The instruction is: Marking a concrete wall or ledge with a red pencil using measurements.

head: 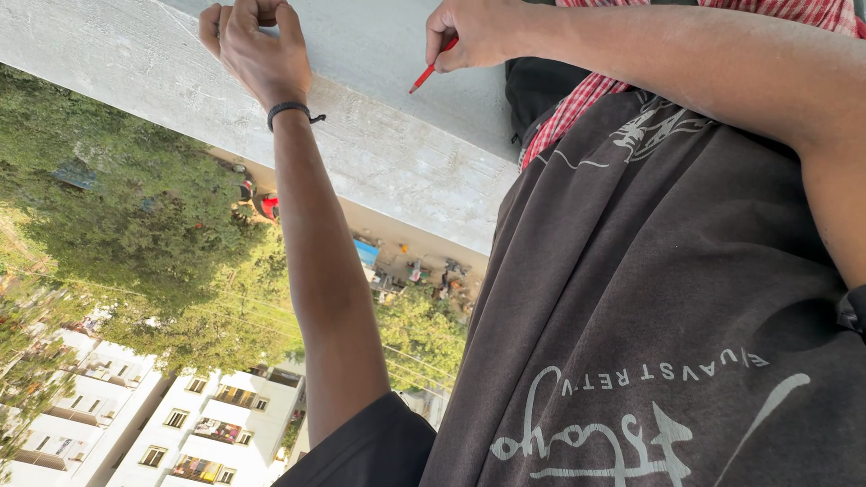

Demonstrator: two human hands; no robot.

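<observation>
My left hand (pixel 257 50), with a black band at the wrist, rests on a grey concrete ledge (pixel 397 153), its fingers curled in; nothing shows inside them. My right hand (pixel 474 34) is a little to the right on the same ledge. It pinches a red pencil (pixel 431 70) whose tip points down-left and touches or nearly touches the concrete. My dark printed T-shirt (pixel 667 298) fills the right side of the view.
Past the ledge's edge is a long drop to treetops (pixel 135 225), white apartment blocks (pixel 189 424) and a yard with small objects (pixel 406 271). A red checked cloth (pixel 586 95) and a black bag (pixel 537 86) lie against the ledge by my chest.
</observation>
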